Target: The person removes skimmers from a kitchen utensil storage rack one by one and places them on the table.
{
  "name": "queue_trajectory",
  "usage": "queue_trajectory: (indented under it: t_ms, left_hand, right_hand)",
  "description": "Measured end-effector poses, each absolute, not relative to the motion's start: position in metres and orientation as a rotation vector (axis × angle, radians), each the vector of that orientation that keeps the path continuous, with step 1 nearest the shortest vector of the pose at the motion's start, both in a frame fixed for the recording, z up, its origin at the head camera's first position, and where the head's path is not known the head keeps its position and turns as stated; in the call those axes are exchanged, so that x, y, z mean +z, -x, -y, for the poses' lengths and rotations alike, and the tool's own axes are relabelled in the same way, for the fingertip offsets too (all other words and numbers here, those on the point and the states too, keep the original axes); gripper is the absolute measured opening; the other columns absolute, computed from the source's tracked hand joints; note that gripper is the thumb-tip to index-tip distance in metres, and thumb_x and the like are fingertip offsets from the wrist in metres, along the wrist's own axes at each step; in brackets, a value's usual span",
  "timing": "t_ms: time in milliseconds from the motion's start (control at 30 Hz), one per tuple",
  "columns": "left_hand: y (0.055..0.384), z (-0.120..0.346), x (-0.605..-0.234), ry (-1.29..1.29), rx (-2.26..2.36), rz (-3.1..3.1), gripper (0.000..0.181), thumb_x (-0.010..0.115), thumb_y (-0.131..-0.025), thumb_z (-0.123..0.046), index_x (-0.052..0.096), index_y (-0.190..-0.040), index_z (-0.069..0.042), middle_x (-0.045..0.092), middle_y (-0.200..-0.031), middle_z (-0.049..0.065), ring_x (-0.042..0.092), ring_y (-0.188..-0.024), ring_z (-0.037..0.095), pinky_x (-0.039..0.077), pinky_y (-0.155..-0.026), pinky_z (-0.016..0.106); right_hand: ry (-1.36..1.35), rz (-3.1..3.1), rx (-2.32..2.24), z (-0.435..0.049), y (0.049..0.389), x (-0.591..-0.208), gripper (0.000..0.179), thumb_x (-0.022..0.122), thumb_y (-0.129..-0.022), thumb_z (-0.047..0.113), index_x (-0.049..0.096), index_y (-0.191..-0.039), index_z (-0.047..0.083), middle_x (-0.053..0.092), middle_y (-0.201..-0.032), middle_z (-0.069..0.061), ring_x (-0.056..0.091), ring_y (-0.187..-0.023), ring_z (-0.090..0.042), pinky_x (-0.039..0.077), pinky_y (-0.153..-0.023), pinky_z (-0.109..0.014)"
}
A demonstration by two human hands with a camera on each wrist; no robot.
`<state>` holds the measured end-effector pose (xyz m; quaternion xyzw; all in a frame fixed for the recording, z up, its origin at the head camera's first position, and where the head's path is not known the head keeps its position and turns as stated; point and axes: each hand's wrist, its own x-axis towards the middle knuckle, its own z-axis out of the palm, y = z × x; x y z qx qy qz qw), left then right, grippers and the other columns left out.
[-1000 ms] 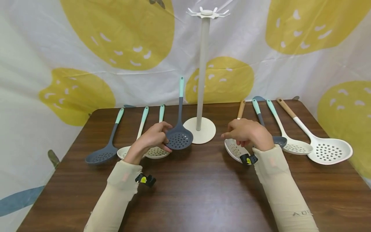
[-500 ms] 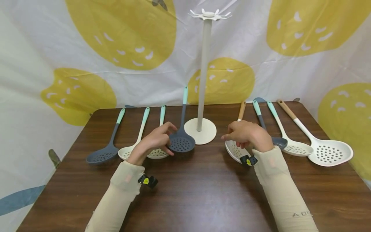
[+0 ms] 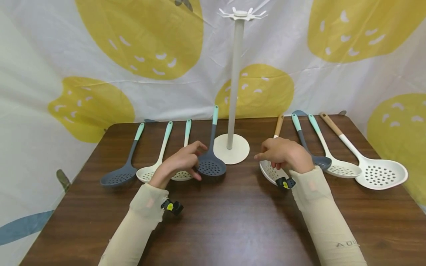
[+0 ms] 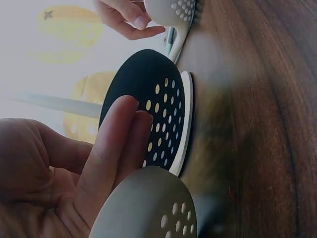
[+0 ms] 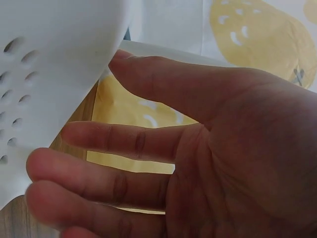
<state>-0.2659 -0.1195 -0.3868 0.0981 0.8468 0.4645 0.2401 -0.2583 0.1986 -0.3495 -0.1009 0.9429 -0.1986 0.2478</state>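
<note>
My left hand [image 3: 179,161] hovers with relaxed fingers beside a dark grey skimmer [image 3: 211,168] with a mint handle. In the left wrist view, two straight fingers [image 4: 116,134] overlap the bowl of that grey skimmer [image 4: 136,74]; a cream skimmer [image 4: 143,208] is nearer the camera. My right hand [image 3: 287,150] is above a white skimmer [image 3: 269,171] with a wood-coloured handle, partly hiding it. In the right wrist view, the loosely extended fingers and thumb of the right hand [image 5: 193,144] come right to the rim of the white skimmer [image 5: 64,64].
A white stand [image 3: 233,92] with a hooked top rises from a round base between the hands. Left of it lie a grey skimmer [image 3: 119,176] and cream skimmers [image 3: 146,173]. On the right are a grey ladle [image 3: 321,162], a cream skimmer [image 3: 344,170] and a large white skimmer [image 3: 379,175].
The grey skimmer beside the stand has come down from its raised, tilted position, its handle sinking. My left hand has let go of it and loosened. The right hand has stayed nearly still.
</note>
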Motion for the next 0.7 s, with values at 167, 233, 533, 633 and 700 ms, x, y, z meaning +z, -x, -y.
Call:
queue_trajectory:
  t_ms: [167, 233, 533, 633, 700]
  left_hand:
    - [0.2649, 0.1167, -0.3867, -0.299, 1.237, -2.317, 0.064, 0.038, -0.087, 0.012, 0.042, -0.149, -0.004, 0.040, -0.154, 0.030, 0.072, -0.061, 0.025, 0.063, -0.064, 0.038]
    - [0.2643, 0.1158, -0.3870, -0.317, 1.227, -2.314, 0.064, 0.038, -0.087, 0.012, 0.042, -0.149, -0.004, 0.040, -0.154, 0.030, 0.072, -0.060, 0.024, 0.063, -0.064, 0.038]
    - [0.2644, 0.1146, -0.3885, -0.341, 1.251, -2.255, 0.064, 0.037, -0.088, 0.012, 0.040, -0.150, -0.004, 0.041, -0.153, 0.030, 0.072, -0.060, 0.024, 0.063, -0.064, 0.038]
    - [0.2648, 0.1130, -0.3888, -0.339, 1.275, -2.221, 0.065, 0.037, -0.088, 0.013, 0.039, -0.150, -0.002, 0.041, -0.153, 0.030, 0.072, -0.061, 0.026, 0.063, -0.064, 0.039]
    - [0.2644, 0.1120, -0.3883, -0.346, 1.277, -2.219, 0.064, 0.036, -0.088, 0.013, 0.038, -0.150, -0.001, 0.040, -0.153, 0.031, 0.072, -0.061, 0.026, 0.063, -0.064, 0.039]
  right_hand:
    - [0.287, -2.571, -0.535, -0.1978, 0.2587, -0.3506, 0.036, 0.062, -0.102, 0.043, 0.068, -0.110, 0.008, 0.064, -0.075, -0.008, 0.061, -0.057, -0.018, 0.052, -0.057, -0.030]
    - [0.289, -2.571, -0.531, -0.1974, 0.2587, -0.3513, 0.036, 0.062, -0.102, 0.043, 0.068, -0.109, 0.008, 0.065, -0.077, -0.009, 0.061, -0.059, -0.019, 0.052, -0.058, -0.031]
    - [0.309, -2.557, -0.522, -0.1959, 0.2595, -0.3532, 0.033, 0.061, -0.103, 0.041, 0.067, -0.107, 0.008, 0.066, -0.079, -0.011, 0.062, -0.061, -0.019, 0.052, -0.059, -0.031]
    - [0.307, -2.551, -0.531, -0.1949, 0.2595, -0.3534, 0.033, 0.061, -0.103, 0.039, 0.067, -0.106, 0.008, 0.066, -0.080, -0.011, 0.061, -0.063, -0.019, 0.053, -0.060, -0.032]
    - [0.300, -2.545, -0.539, -0.1941, 0.2598, -0.3534, 0.032, 0.062, -0.103, 0.039, 0.066, -0.103, 0.007, 0.066, -0.081, -0.011, 0.061, -0.064, -0.019, 0.052, -0.061, -0.032]
